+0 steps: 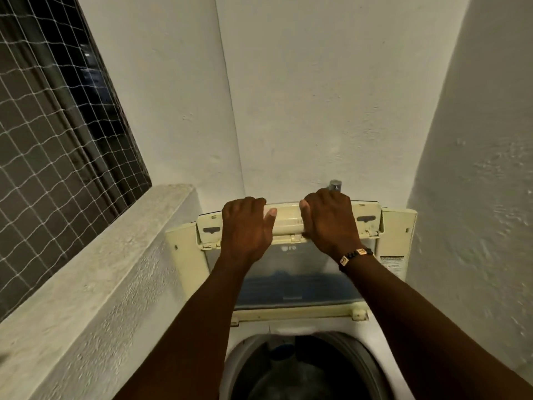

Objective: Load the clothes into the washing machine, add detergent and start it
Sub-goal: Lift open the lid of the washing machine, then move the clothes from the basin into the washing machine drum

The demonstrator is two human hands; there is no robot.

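Observation:
A top-loading washing machine (386, 368) stands against the back wall with its cream folding lid (288, 219) raised upright. My left hand (245, 226) grips the lid's top edge left of centre. My right hand (331, 223), with a beaded bracelet on the wrist, grips the same edge right of centre. The lid's tinted window (297, 284) faces me between my forearms. Below, the round drum opening (300, 368) holds dark and grey clothes. No detergent is in view.
A rough concrete ledge (95, 272) runs along the left under a netted window (52, 140). White walls close in behind and on the right. A metal tap (335, 185) sticks out of the back wall just above my right hand.

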